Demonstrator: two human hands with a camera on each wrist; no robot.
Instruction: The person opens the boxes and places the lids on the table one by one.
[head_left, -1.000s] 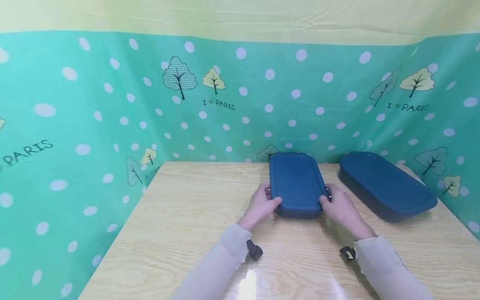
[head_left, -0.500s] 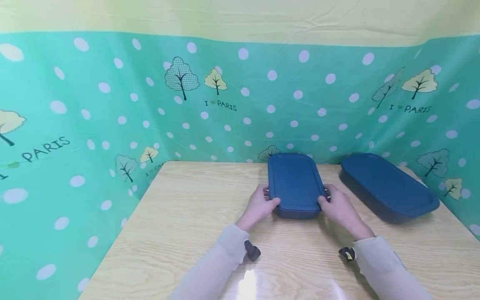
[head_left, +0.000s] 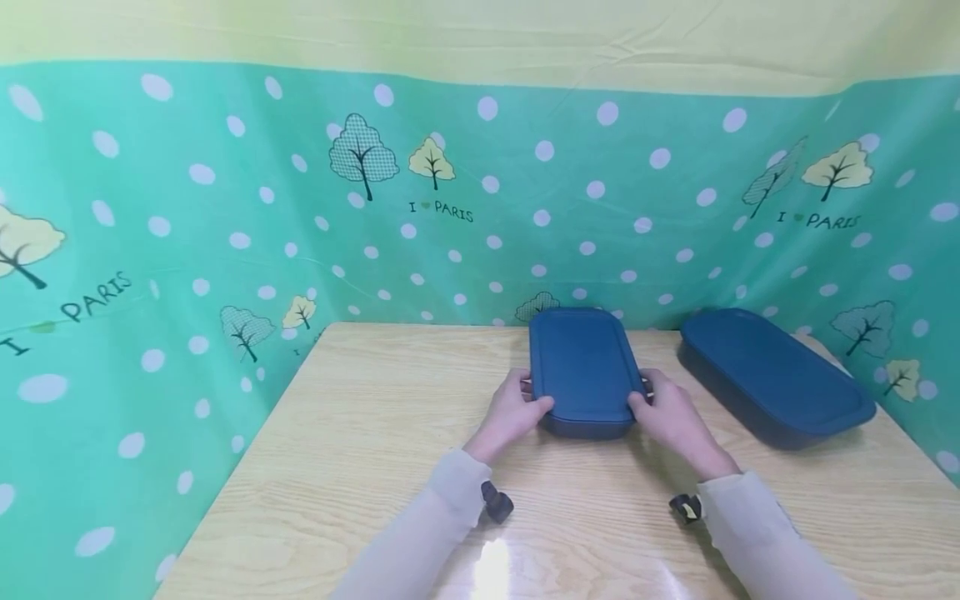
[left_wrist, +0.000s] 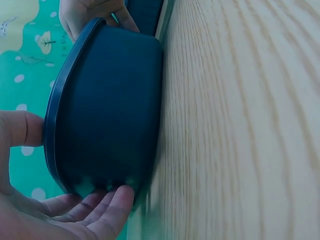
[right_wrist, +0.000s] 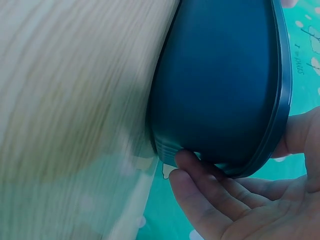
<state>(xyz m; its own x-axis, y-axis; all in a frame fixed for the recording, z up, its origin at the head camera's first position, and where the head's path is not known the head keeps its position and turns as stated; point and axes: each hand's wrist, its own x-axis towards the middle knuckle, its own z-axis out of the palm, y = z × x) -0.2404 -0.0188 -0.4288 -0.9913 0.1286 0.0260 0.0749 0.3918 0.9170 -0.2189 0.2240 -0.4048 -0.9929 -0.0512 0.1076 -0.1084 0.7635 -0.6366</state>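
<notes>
A dark blue lidded food container (head_left: 585,367) sits toward the back of the wooden table, its short side facing me. My left hand (head_left: 513,412) grips its left side, thumb on the lid's edge and fingers against the side wall. On the opposite side my right hand (head_left: 671,417) holds it the same way. Both wrist views show the container's wall (left_wrist: 110,110) close against the tabletop, with the right hand's fingers (right_wrist: 200,192) spread along its side. A larger blue lidded container (head_left: 776,375) stands apart on the right, set at an angle.
The wooden table (head_left: 360,467) ends at the back against a green dotted curtain (head_left: 450,250) with printed trees. More of the same curtain hangs along the left and right sides. The larger container lies close to the right hand and forearm.
Both hands have shifted slightly to the left, bringing the smaller container along. The larger container keeps its place on the table.
</notes>
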